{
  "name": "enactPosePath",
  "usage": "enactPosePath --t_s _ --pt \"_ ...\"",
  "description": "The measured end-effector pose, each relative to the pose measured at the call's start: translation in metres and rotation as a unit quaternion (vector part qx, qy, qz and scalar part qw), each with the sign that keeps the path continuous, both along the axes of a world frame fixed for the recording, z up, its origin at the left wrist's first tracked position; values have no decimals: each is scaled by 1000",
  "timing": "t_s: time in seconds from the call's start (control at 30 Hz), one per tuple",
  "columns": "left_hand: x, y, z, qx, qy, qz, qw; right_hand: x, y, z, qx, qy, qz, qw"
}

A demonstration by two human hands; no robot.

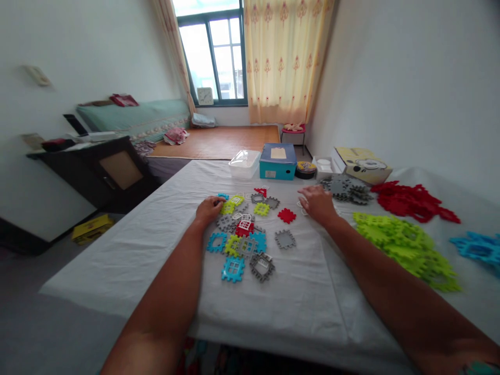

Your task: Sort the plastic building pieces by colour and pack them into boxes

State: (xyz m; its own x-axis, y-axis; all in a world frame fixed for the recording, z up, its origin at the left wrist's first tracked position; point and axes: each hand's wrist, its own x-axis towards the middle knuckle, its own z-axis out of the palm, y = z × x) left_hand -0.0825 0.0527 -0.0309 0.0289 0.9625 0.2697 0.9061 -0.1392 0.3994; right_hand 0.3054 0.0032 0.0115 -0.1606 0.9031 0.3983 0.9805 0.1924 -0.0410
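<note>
My left hand (209, 210) is at the left edge of the mixed pile, its fingers curled together by a lime-green tile (227, 208). What they hold, if anything, is hidden. My right hand (315, 202) reaches over the cloth with fingers apart, close to some small white pieces (300, 207). Between the hands lie interlocking plastic tiles with notched edges: a red tile (287, 215), a grey tile (285, 239), a blue window tile (233, 269) and a dark grey frame (262, 266). White window-shaped inserts (245, 221) rest on top of the pile.
Sorted heaps of grey tiles (346, 188), red tiles (416, 200), lime-green tiles (406, 247) and blue tiles (478, 247) spread along the right. At the table's far edge stand a clear plastic container (244, 164), a blue box (277, 162), a round tin (305, 170) and a yellow box (363, 164).
</note>
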Motion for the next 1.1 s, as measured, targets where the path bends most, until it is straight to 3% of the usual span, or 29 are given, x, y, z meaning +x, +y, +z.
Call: enactPosePath --t_s 0.1,0.2,0.3,0.4,0.53,0.63,0.77,0.87,0.97,1.1 --pt "1 -1 1 3 -3 -2 1000 -47 -18 -3 -29 3 186 982" --pt "3 -3 2 2 -8 -3 1000 -94 -37 -8 -55 -24 354 933" --pt "4 -4 2 5 -10 -3 1000 -115 -42 -13 -70 -37 404 911" --pt "4 -4 3 5 -5 0 1000 -112 -35 -18 -78 -27 410 908" --pt "3 -4 4 2 -1 -4 1000 -101 -31 -18 -75 -22 388 918" --pt "3 -4 3 4 -7 -4 1000 -89 -30 -11 -55 -33 327 943" --pt "3 -5 3 4 -13 -6 1000 -47 -15 2 -2 -3 114 993" --pt "4 -5 3 5 -12 -1 1000 -7 0 4 -21 -1 -38 999" --pt "5 -6 6 2 -16 5 1000 14 7 -1 -30 -21 -57 998" --pt "14 -14 18 39 -66 -56 995 2 5 -6 38 -3 4 999"
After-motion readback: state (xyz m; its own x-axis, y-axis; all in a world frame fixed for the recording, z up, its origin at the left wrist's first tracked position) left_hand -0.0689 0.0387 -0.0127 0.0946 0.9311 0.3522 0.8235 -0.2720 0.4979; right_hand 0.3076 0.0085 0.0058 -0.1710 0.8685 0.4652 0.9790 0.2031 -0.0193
